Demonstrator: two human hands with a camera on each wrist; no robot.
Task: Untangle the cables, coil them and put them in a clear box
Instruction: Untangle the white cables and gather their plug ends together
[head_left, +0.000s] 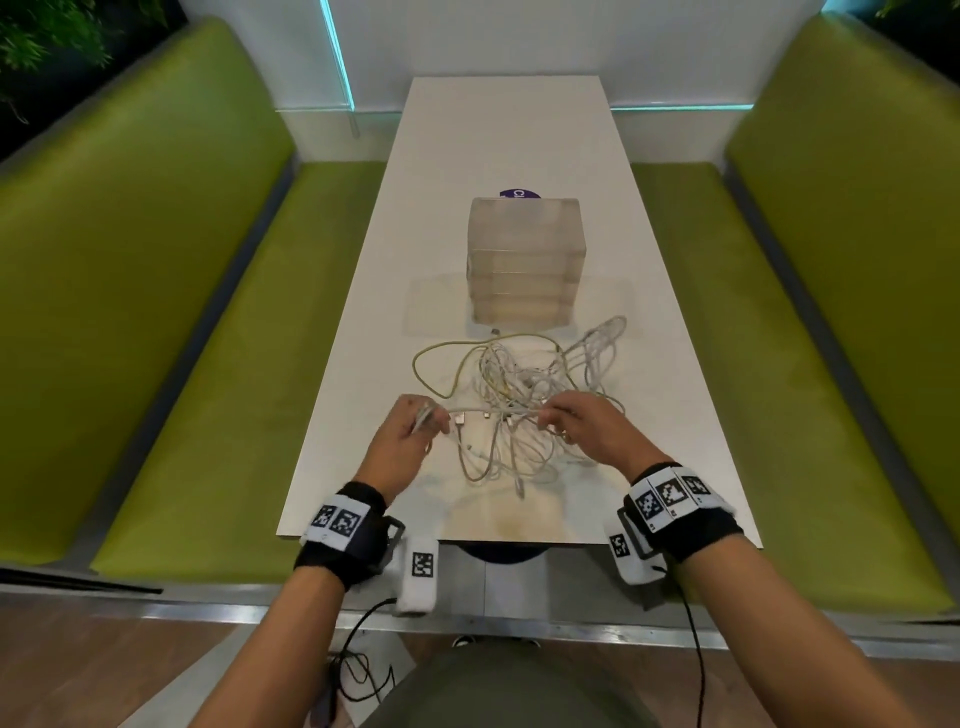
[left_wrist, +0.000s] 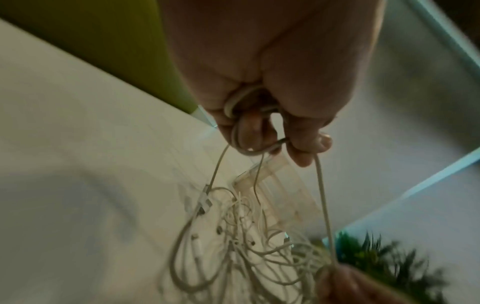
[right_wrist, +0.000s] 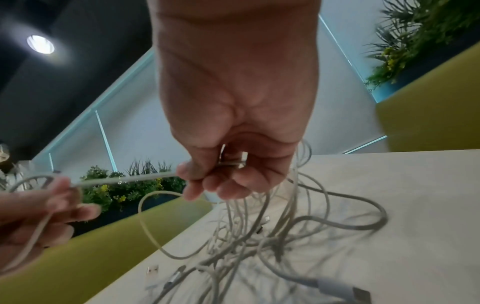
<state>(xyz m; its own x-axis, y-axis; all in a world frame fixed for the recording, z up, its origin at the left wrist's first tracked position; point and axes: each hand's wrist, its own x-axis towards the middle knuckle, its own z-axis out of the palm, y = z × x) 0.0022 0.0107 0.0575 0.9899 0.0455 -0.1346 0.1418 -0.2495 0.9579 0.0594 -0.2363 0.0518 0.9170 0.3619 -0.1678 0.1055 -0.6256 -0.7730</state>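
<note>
Left hand (head_left: 410, 434) grips small loops of a white cable (head_left: 493, 412); right hand (head_left: 582, 423) pinches the same cable, stretched between them above the tangled cables (head_left: 524, 395). Tangle lies just in front of the stacked clear boxes (head_left: 524, 260) on the white table (head_left: 509, 130).

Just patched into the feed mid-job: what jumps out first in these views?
A tangle of pale cables sprawls over the near half of the white table, and a single strand is stretched between the left hand and the right hand, both gripping it. Just beyond the tangle stands a stack of clear boxes, flanked by green benches.
</note>
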